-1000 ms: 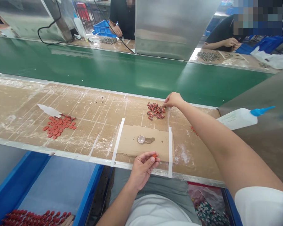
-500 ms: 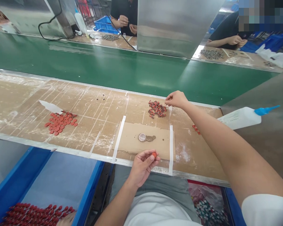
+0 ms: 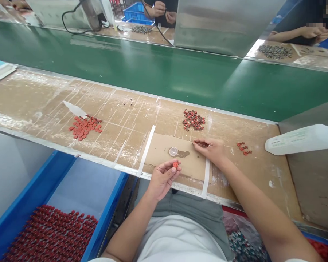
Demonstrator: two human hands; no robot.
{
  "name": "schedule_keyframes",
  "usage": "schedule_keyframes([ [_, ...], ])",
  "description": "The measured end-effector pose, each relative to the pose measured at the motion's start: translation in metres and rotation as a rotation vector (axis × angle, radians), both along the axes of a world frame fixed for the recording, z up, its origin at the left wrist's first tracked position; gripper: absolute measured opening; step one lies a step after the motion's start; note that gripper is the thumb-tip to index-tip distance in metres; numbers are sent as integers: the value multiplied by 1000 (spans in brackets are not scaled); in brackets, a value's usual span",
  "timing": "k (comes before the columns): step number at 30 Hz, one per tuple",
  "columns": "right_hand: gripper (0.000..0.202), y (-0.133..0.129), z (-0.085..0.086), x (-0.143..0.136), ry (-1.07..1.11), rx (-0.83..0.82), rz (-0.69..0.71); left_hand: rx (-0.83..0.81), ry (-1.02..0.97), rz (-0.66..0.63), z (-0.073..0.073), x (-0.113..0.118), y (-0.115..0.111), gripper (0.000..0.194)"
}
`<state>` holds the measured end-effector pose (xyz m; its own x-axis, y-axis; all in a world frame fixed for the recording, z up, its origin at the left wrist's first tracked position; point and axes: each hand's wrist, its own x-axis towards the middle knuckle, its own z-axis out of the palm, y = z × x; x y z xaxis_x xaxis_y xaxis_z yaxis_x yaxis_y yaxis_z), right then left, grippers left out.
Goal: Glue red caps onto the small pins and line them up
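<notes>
My left hand (image 3: 164, 177) pinches a small red disc (image 3: 175, 165) between thumb and fingers, above the front edge of a cardboard sheet (image 3: 159, 146). On that sheet sits a small round clear dish (image 3: 173, 151), with a wet brown smear (image 3: 183, 154) beside it. My right hand (image 3: 212, 150) is closed at the fingertips on a tiny reddish-dark part (image 3: 195, 142), over the sheet's right side. Behind it lies a pile of small red-and-black parts (image 3: 193, 120). Farther left, red discs (image 3: 84, 128) lie in a loose heap.
A white bottle (image 3: 300, 139) lies at the right, near several red pieces with stems (image 3: 243, 148). A blue bin (image 3: 52, 165) at lower left holds rows of red pieces (image 3: 53, 233). A green belt (image 3: 142, 69) runs behind the table. Co-workers' hands (image 3: 164, 12) work across it.
My right hand has come from beside the red-and-black pile toward me, over the cardboard. The left hand still holds the disc, now turned face-up. A co-worker's hand has left the blue bin.
</notes>
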<state>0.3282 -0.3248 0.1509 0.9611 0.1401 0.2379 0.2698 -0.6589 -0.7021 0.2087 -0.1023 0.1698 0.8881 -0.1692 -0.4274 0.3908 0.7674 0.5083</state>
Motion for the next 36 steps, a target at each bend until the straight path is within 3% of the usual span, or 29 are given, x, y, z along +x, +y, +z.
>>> schedule_keyframes([
  [7,18,2,8,-4,18,-23,-22,20,-29,54,-5,-1,4,29],
  [12,23,33,15,-20,36,323,-230,50,-33,132,-11,4,8,25],
  [15,23,56,20,-34,26,431,-214,58,-44,147,-14,6,8,29],
  [20,19,78,24,-43,-86,300,-145,80,-65,167,-17,7,6,31],
  [29,18,79,9,-35,-211,154,-40,63,-101,170,-18,8,6,27],
  [36,20,74,0,-34,-298,200,91,42,-102,166,-17,9,6,25],
])
